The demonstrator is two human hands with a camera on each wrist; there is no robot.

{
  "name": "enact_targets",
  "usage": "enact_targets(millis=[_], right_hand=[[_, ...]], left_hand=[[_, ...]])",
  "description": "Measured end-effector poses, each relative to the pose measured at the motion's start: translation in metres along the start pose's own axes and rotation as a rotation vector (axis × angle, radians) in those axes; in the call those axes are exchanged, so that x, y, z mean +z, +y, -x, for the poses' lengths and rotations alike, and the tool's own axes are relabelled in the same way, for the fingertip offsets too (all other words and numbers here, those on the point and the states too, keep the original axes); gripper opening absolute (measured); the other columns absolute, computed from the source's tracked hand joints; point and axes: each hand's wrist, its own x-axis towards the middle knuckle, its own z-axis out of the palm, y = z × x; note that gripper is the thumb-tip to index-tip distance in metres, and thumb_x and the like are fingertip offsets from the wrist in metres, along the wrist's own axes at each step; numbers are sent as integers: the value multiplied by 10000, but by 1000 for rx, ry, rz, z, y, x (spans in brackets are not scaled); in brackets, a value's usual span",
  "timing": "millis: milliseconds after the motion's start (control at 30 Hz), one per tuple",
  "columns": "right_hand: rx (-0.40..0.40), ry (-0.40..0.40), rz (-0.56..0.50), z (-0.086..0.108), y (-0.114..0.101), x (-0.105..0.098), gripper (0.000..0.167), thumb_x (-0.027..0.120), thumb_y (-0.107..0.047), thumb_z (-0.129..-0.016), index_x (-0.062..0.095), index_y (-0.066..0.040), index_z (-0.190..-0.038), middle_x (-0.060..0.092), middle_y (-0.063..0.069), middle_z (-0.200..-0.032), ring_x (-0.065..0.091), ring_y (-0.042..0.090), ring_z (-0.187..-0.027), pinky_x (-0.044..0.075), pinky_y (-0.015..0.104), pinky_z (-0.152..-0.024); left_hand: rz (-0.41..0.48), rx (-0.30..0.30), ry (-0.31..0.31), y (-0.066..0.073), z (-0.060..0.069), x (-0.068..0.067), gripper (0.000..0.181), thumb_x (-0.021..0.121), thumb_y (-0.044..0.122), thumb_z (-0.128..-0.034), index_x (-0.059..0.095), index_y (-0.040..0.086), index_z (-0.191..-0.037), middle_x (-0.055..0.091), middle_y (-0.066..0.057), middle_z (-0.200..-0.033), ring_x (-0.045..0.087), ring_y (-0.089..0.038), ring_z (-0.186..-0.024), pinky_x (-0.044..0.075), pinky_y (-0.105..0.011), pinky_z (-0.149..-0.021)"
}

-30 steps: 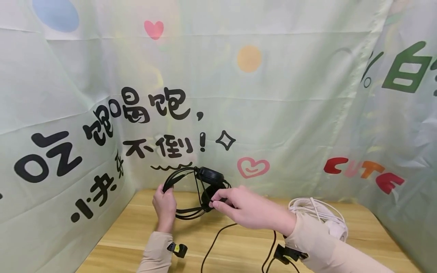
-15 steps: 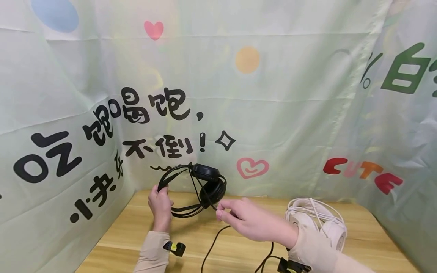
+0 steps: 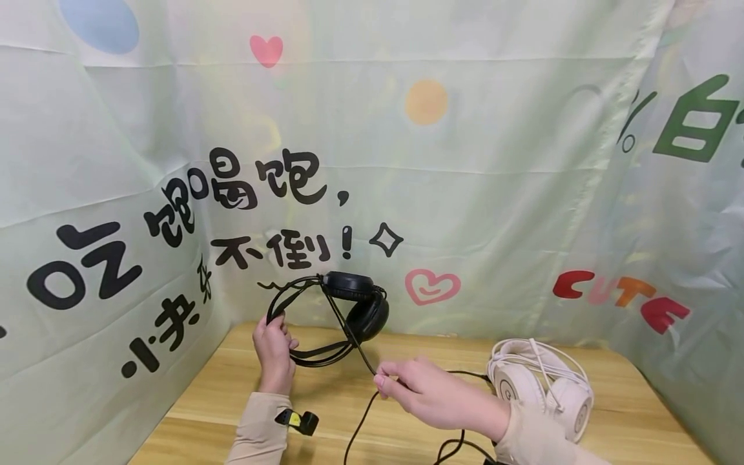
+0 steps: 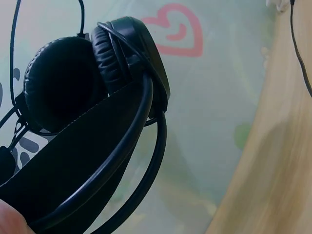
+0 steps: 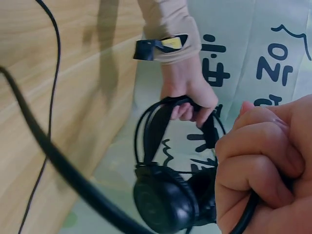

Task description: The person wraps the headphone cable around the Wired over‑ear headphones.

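Observation:
A pair of black headphones (image 3: pixel 367 318) is held up off the table, with my left hand (image 3: pixel 274 354) gripping the headband. In the left wrist view the padded ear cups (image 4: pixel 62 83) sit close together, and only a bit of my left hand (image 4: pixel 12 220) shows at the corner. My right hand (image 3: pixel 442 395) pinches the black cable (image 3: pixel 363 356), which runs taut from the headphones down to the fingertips. The right wrist view shows the fingers of my right hand (image 5: pixel 261 163) curled around that cable.
White headphones (image 3: pixel 572 407) with a white cord wound over them rest on the right of the wooden table (image 3: pixel 325 420), partly behind my right sleeve. More black cable trails across the tabletop toward the front edge. Printed cloth walls (image 3: pixel 494 213) enclose the back and sides.
My right hand has moved down, away from the ear cups, drawing a straight length of cable with it. My left hand and the black headphones have shifted slightly left.

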Motion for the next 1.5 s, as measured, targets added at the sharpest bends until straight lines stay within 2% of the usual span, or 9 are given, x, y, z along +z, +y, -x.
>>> enact_targets(millis=[300,567,833,1033,1367,1500], right_hand=[[40,-37,-17,4,17,15,342,448,-299,-1162,578,-169,-874,359,-172,-714,321,-51,-613,383,153,-633],[118,-58,-77,9,32,20,345,456,-336,-1157,585,-175,-880,363,-148,-672,298,-27,-550,327,156,-565],[164,-60,-109,12,44,22,369,460,-392,-1151,607,-163,-901,395,-149,-612,339,-25,-510,313,172,-522],[177,-68,-137,12,51,24,353,461,-396,-1151,586,-203,-883,353,-150,-554,294,-10,-475,277,189,-502],[181,-66,-146,11,62,28,349,460,-353,-1155,582,-184,-875,346,-140,-567,305,-4,-490,300,182,-525],[173,-61,-145,11,64,28,344,448,-309,-1161,581,-147,-888,336,-140,-575,300,-8,-497,299,174,-532]], left_hand=[[83,-63,-41,3,2,2,328,458,97,-1092,354,172,-789,273,104,-585,278,-38,-485,258,-193,-481],[132,-93,-54,6,5,5,326,458,98,-1087,344,172,-792,277,117,-564,272,-24,-459,240,-198,-473],[177,-165,-106,10,7,6,323,450,107,-1102,335,171,-807,281,106,-550,277,-31,-461,243,-196,-481],[218,-224,-151,13,10,9,344,425,141,-1110,319,192,-786,292,102,-557,286,-45,-472,258,-184,-478],[312,-307,-225,17,11,11,317,400,180,-1129,338,199,-818,303,102,-559,274,-46,-453,265,-167,-447],[341,-316,-256,18,10,11,314,389,177,-1129,345,197,-819,294,102,-563,254,-47,-459,259,-164,-442]])
